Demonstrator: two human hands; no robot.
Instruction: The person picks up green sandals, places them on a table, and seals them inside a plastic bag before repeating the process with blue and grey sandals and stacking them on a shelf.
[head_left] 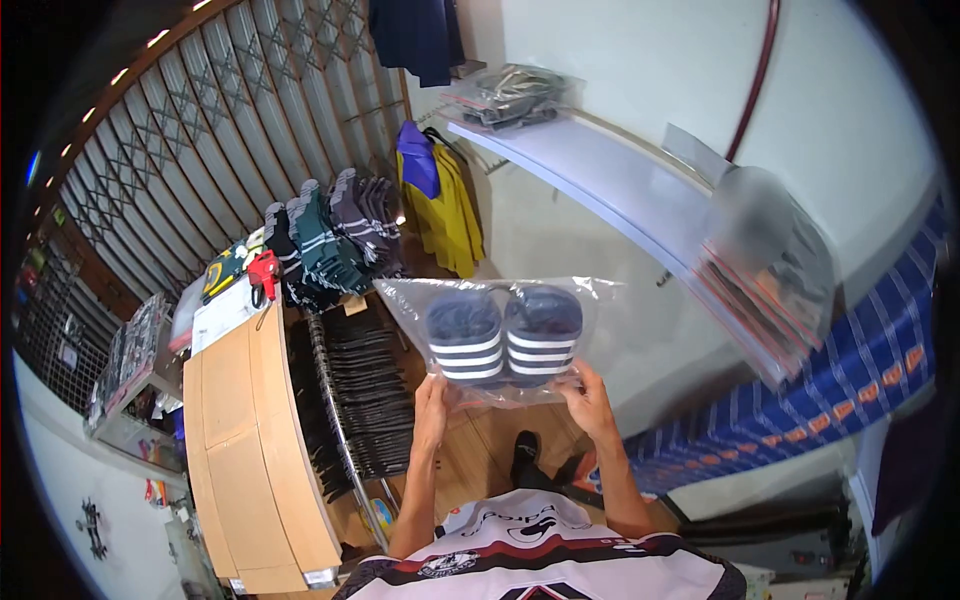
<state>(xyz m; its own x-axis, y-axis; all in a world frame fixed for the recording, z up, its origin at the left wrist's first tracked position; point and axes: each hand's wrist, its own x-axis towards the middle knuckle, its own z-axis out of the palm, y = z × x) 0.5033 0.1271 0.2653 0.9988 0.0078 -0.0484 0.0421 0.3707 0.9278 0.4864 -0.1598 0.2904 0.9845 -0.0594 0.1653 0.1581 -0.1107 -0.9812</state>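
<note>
A clear plastic bag (598,312) is held up in front of me, its lower edge towards my body. Inside lies a pair of dark navy slide sandals (543,340) with white stripes across the straps, side by side. My left hand (432,408) is closed on the bag's lower left corner. The lower right corner is pinched by my right hand (590,402), thumb on the near face. Most fingers of both hands are hidden behind the plastic.
A white wall shelf (590,165) carries bagged goods (520,95). At left, folded clothes (325,250) and a red tool-like object (263,275) sit by a wooden counter (235,450). Black hangers (365,400) fill a rail beside it. Blue striped fabric (790,395) stretches along the right.
</note>
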